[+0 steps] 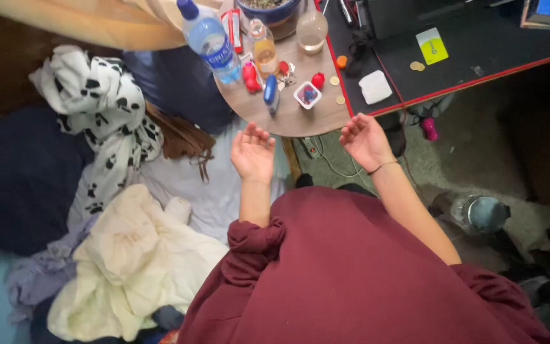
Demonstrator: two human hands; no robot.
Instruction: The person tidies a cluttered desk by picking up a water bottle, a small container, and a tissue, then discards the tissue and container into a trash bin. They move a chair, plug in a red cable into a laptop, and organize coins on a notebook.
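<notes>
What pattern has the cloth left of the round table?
White cloth with black paw prints, in the head view.

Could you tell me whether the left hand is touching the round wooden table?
Apart. The head view shows the left hand open, palm up, below the round wooden table edge, with pale cloth visible between them.

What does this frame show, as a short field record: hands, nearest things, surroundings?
left hand: open, palm up, holding nothing
right hand: open, palm up, empty, thin band at the wrist
nearest surface: round wooden table, just beyond both hands
on the table: water bottle, small white tub, glass jar
right of it: black desk with red edge
left side: spotted cloth, cream cloth
</notes>
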